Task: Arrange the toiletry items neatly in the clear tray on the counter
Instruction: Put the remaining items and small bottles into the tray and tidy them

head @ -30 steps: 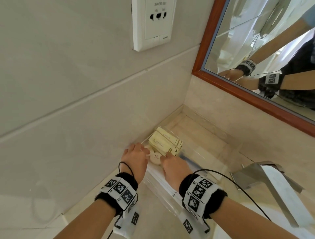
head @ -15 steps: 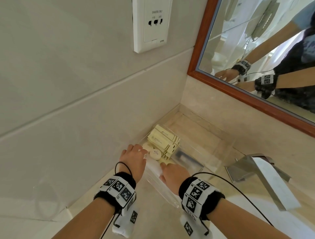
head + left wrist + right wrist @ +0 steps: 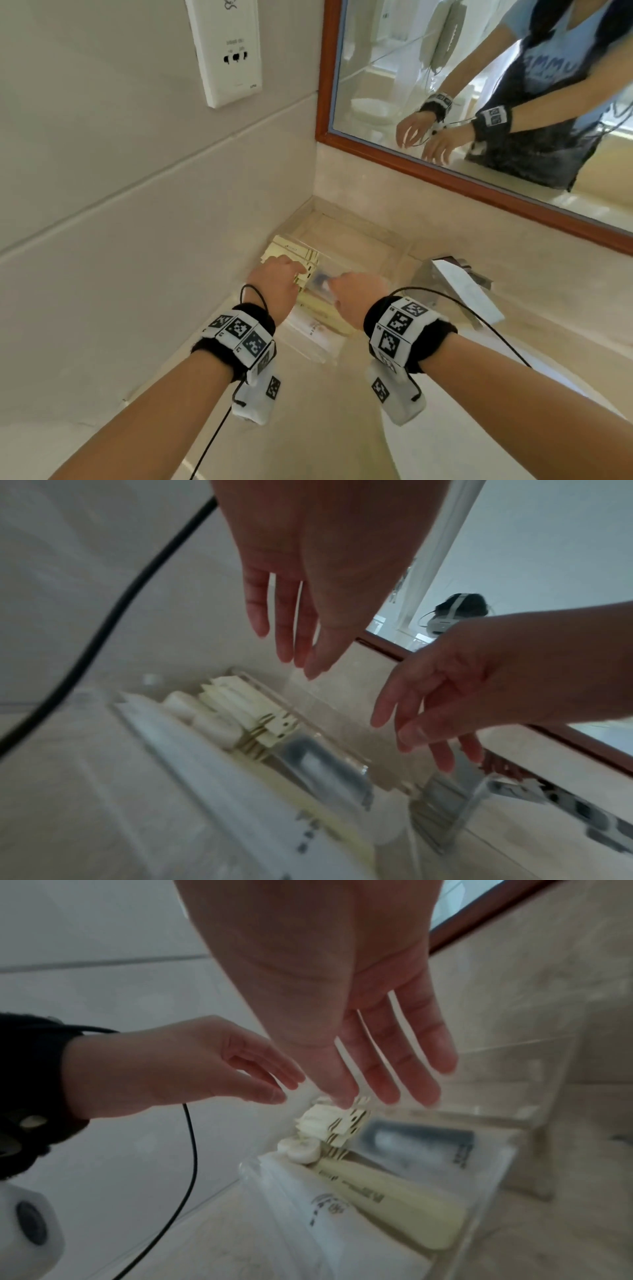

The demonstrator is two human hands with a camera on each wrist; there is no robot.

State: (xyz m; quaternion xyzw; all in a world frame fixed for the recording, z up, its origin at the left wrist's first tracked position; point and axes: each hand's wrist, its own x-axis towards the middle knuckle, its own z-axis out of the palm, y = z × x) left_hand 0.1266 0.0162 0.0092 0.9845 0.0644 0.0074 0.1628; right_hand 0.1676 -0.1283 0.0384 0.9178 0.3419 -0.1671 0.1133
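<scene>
Clear tray (image 3: 507,1199): contents seen through colourless walls. Pale yellow boxes (image 3: 291,251) with dark printed marks stacked at its far-left corner. Cream tube (image 3: 387,1202), black lettering. White sachet (image 3: 308,1218), grey print. Dark grey packet (image 3: 418,1141). Table (image 3: 308,428): beige marble. Wristbands (image 3: 239,334): black, with black-and-white square codes.

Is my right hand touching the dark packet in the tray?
Apart. The right wrist view shows the right hand open, wall showing between its fingertips and the dark packet.

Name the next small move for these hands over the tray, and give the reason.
Probably lower the left hand and square up the cream packets: their ends look fanned and uneven, while both hands, the right hand too, hang empty above the clear tray.
</scene>
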